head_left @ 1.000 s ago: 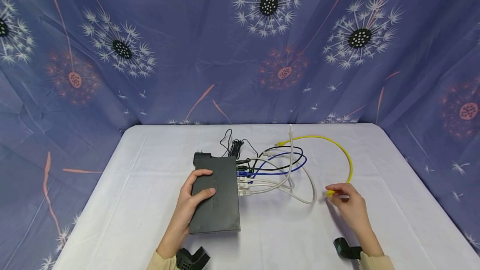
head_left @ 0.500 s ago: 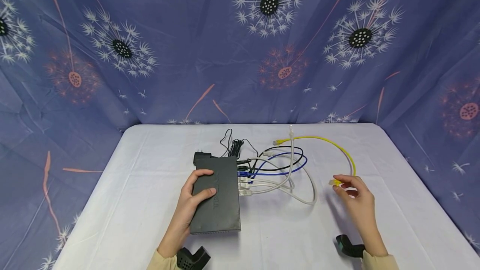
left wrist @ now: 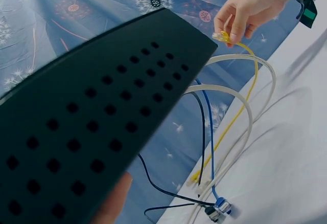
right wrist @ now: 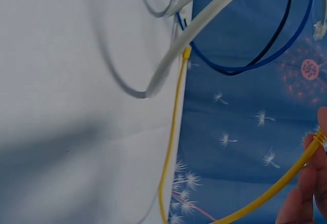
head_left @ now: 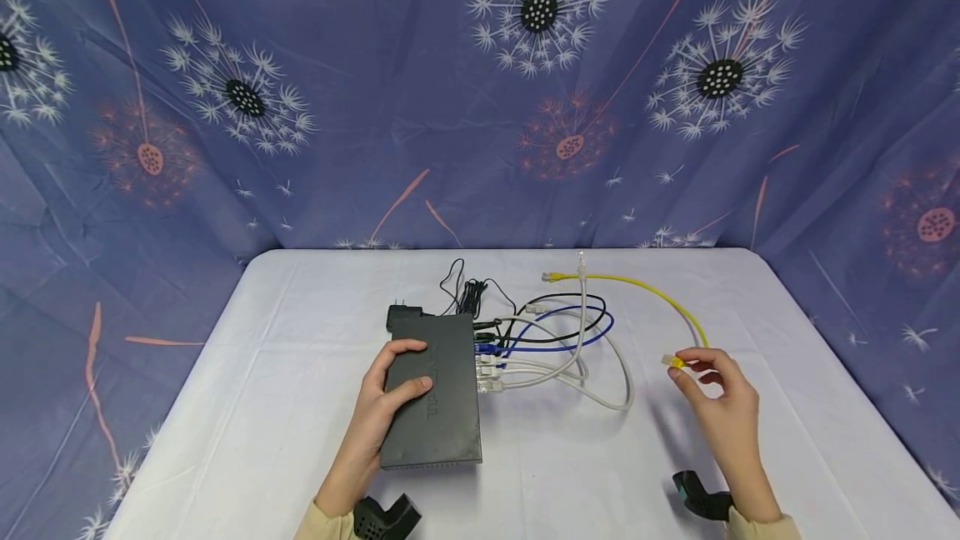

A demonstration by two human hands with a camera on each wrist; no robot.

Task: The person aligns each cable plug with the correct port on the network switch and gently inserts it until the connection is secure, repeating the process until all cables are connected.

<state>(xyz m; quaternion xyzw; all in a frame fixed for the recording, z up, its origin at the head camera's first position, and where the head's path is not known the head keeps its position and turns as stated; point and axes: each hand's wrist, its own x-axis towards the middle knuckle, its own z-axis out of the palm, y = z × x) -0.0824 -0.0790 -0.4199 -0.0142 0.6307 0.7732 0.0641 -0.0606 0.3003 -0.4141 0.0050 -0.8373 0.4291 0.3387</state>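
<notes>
A dark grey network switch (head_left: pixel 442 432) is held by my left hand (head_left: pixel 372 407), its thumb and a finger lying over the top. In the left wrist view the vented side of the switch (left wrist: pixel 92 106) fills much of the picture. Several cables are plugged into its right side: white cables (head_left: pixel 540 369), a blue cable (head_left: pixel 558 347) and a black cable (head_left: pixel 573 340). To the right, my right hand (head_left: pixel 722 398) pinches a yellow network cable's plug (head_left: pixel 675 362) between thumb and fingers, apart from the switch. The cable's other plug (head_left: pixel 553 277) lies toward the far edge.
A black power adapter (head_left: pixel 405 315) sits behind the switch, with its bundled cord (head_left: pixel 471 297) alongside. One white plug (head_left: pixel 581 265) points up near the far edge of the white-covered table (head_left: pixel 247 407). A patterned curtain (head_left: pixel 390 90) hangs behind.
My right hand has moved right and slightly away from me with the yellow plug. The yellow cable's far end has shifted left. My left hand and the switch have hardly moved.
</notes>
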